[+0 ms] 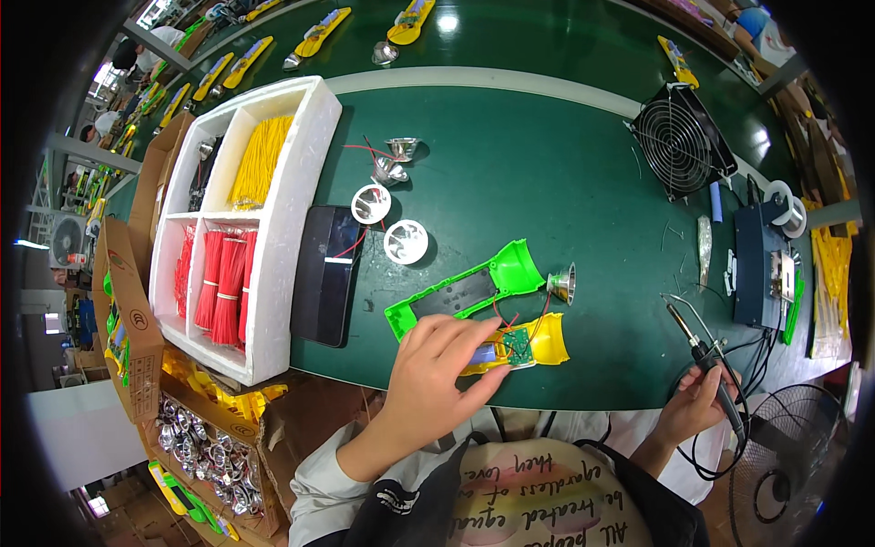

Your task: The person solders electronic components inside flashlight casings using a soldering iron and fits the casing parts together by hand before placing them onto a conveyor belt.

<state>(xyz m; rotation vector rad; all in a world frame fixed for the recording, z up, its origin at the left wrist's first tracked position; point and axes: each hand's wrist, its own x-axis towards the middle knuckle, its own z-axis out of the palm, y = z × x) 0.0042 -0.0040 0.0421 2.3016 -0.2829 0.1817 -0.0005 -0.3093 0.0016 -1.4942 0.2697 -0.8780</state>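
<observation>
My left hand spans a yellow torch housing half, thumb on its near edge and fingers over its far side. Inside the housing sit a green circuit board and a purple cylindrical cell, partly covered by my fingers. Red wires run from the board to a silver reflector cup. A green housing half lies just beyond. At the right, my right hand grips a soldering iron, its tip pointing up and away, apart from the board. A thin bent metal tube runs alongside the iron.
A white foam box with red, yellow and black wires stands left, beside a dark phone. Several reflectors lie mid-table. A black fan, a blue soldering unit and a solder spool are at right.
</observation>
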